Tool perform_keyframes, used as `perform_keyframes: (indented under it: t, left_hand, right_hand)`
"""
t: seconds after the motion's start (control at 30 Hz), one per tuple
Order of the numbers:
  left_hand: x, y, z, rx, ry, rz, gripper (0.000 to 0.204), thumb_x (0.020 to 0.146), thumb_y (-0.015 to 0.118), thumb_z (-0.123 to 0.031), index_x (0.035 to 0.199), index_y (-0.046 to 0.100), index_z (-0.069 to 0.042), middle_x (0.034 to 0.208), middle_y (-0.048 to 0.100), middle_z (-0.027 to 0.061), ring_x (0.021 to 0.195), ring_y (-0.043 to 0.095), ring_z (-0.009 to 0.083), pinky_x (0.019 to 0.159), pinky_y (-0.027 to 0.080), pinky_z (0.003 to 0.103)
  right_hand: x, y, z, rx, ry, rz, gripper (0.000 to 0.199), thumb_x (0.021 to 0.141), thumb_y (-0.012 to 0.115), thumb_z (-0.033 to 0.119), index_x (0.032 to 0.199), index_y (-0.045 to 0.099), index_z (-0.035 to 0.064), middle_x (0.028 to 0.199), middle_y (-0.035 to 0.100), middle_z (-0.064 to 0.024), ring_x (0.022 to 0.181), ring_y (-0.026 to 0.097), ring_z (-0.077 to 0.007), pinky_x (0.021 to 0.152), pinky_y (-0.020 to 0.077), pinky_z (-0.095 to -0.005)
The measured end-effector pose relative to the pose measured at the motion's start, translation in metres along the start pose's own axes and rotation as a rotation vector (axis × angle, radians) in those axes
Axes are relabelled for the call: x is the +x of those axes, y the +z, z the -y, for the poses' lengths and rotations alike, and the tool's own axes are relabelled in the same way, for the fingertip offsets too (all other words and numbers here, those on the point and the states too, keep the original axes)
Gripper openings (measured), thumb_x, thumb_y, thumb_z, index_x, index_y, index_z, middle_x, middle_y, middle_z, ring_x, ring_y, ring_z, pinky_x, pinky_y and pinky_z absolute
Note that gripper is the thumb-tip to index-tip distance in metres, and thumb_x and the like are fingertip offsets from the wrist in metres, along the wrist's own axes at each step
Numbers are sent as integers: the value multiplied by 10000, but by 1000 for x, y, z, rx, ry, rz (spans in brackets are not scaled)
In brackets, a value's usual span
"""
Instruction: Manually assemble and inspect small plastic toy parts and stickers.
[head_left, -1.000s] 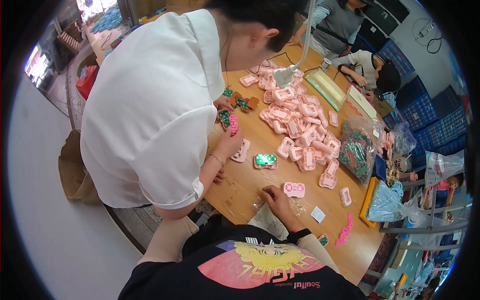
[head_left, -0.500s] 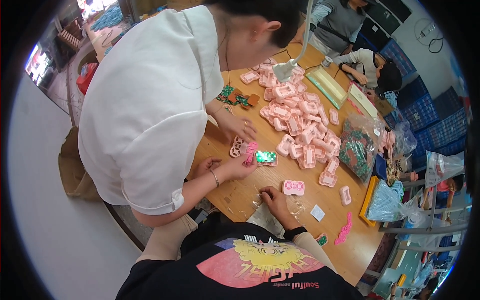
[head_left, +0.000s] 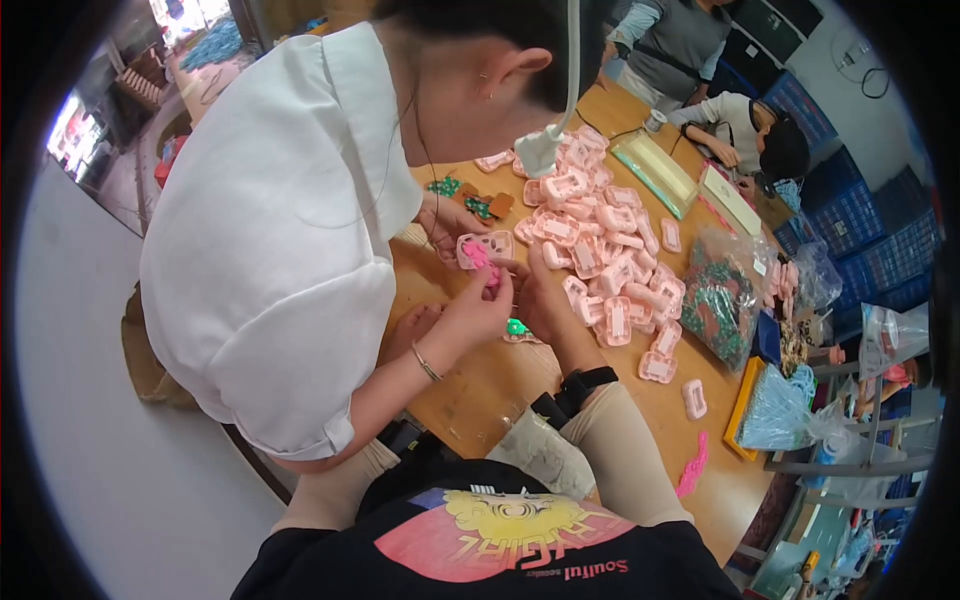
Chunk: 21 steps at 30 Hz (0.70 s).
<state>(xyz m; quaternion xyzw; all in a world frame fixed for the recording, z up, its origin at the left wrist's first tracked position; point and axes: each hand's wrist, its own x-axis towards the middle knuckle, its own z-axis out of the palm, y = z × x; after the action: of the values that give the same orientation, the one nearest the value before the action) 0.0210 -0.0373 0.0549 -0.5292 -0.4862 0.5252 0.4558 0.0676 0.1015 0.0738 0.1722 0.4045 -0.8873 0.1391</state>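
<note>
My right hand [head_left: 546, 300], with a black band at its wrist, reaches to a co-worker's hands, its visible fingers extended and apart. Its fingertips are beside a pale pink controller shell [head_left: 499, 241] and a bright pink rubber keypad [head_left: 478, 256], both held by the co-worker. Whether I touch either piece is unclear. Below my fingers, a green circuit board [head_left: 516, 328] shows partly, in a shell on the table. My left hand [head_left: 412, 326] lies left of it, mostly covered by the co-worker's braceleted forearm; its fingers are too hidden to read.
The white-sleeved co-worker [head_left: 270, 230] leans in from the left. A heap of pink shells [head_left: 590, 235] covers the table beyond my hand. Right of it lie a bag of circuit boards [head_left: 720, 300], another pink keypad strip [head_left: 692, 465] and a yellow-edged tray [head_left: 742, 405]. A white cable head [head_left: 540, 150] hangs above.
My right hand has moved up and away from the table's near edge to the co-worker's hands. The co-worker has shifted the shell and keypad slightly farther away. My right arm covers the assembled controller's former spot.
</note>
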Motion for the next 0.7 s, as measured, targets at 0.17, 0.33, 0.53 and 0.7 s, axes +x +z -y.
perform_keyframes:
  t: [0.17, 0.33, 0.53, 0.7]
  left_hand:
    - [5, -7, 28, -72, -108, 120, 186, 812, 667, -182, 840, 629, -2, 698, 603, 43, 614, 563, 74, 575, 489, 214]
    - [4, -14, 57, 57, -46, -16, 200, 833, 655, -238, 894, 616, -52, 557, 514, -12, 487, 476, 52, 439, 408, 195]
    - [10, 5, 60, 143, -125, -207, 378, 823, 642, -109, 1162, 503, -14, 698, 459, -12, 579, 469, 49, 536, 437, 171]
    - [-10, 37, 17, -64, -162, -26, 380, 766, 645, -93, 1099, 484, -3, 1051, 483, 89, 777, 544, 142, 657, 476, 251]
  right_hand:
    - [19, 22, 26, -130, -46, 175, 363, 934, 468, 307, 1111, 547, 1, 966, 615, -74, 826, 595, -142, 722, 489, -251]
    - [3, 25, 43, -279, -115, 177, 273, 901, 526, 247, 1024, 544, 5, 794, 573, -70, 707, 586, -168, 628, 510, -296]
    - [-29, -40, 41, 4, -551, -259, 147, 889, 573, 180, 963, 581, 53, 802, 591, -18, 713, 566, -91, 630, 476, -219]
    - [-64, -99, 37, -49, -564, -387, 129, 885, 578, 187, 956, 574, 78, 829, 606, 8, 686, 560, -82, 608, 471, -216]
